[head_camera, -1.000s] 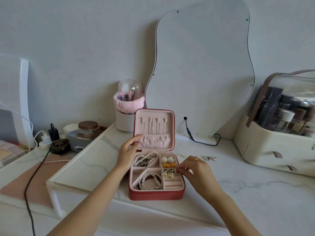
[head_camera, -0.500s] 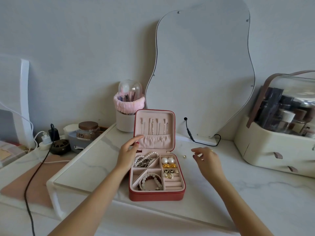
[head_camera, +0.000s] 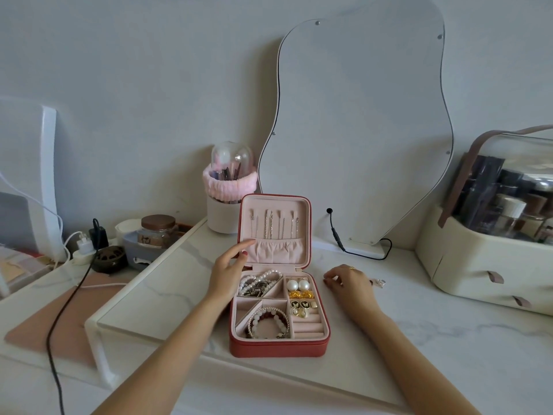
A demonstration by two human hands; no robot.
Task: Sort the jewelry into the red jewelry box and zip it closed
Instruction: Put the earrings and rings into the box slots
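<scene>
The red jewelry box [head_camera: 278,348] lies open on the marble tabletop, its lid [head_camera: 275,202] upright with pins in the pink lining. The compartments hold pearl strands [head_camera: 260,281], pearl earrings [head_camera: 297,285], gold pieces [head_camera: 300,295] and bracelets [head_camera: 269,323]. My left hand [head_camera: 229,271] touches the lid's left edge with relaxed fingers. Just right of the box, my right hand [head_camera: 348,283] rests on the table, its curled fingertips pinching at a small gold earring that they hide. A silver earring [head_camera: 380,283] lies beyond that hand.
A wavy mirror [head_camera: 359,130] leans on the wall behind the box, its black cable [head_camera: 359,254] on the table. A brush holder [head_camera: 227,193] stands behind the lid at its left. A cream cosmetics organizer [head_camera: 484,265] sits at right. A jar [head_camera: 157,230] and chargers sit lower left.
My right hand left the box's earring compartment, moved right over the table, then came down onto the small gold earring beside the box. The left hand stayed at the lid.
</scene>
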